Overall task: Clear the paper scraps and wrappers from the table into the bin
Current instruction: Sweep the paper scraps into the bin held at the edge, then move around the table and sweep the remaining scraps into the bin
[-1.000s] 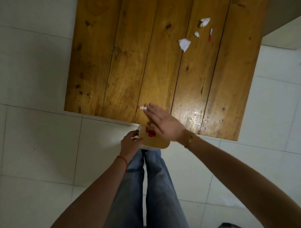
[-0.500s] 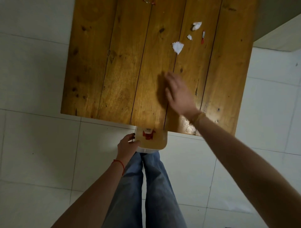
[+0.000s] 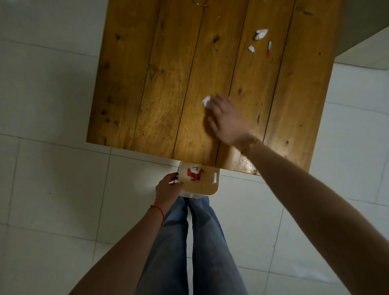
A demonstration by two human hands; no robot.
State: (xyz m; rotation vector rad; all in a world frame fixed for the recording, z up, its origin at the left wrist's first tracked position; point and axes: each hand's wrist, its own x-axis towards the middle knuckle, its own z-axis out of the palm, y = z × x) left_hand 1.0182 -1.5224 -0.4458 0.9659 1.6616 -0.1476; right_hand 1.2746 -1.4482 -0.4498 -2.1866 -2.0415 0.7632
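**Another scrap on its way to the bin**

Half a second ago the right hand was reaching out flat over bare boards, with the white paper scrap lying further off beside the other litter. Now that scrap (image 3: 206,102) sits mid-table, at the fingertips of the right hand (image 3: 226,120), which lies low over the wooden table (image 3: 147,94) with fingers spread and nearly flat. It looks like a sweep and not a pinch; whether any finger truly has hold of the paper I cannot tell, since the hand covers part of it.

The left hand (image 3: 168,188) is curled round the left rim of the small bin (image 3: 210,187), keeping it tucked just under the near edge of the table. A red wrapper (image 3: 195,173) with a bit of white already lies inside.

So one more piece has been pulled well toward the near edge, and the drop into the bin should be a short drag away. Left at the far right are a crumpled paper (image 3: 261,34), a smaller paper bit (image 3: 251,48) and a red-and-white wrapper strip (image 3: 268,49), with something red and pale at the far edge (image 3: 202,2), too cropped to name.
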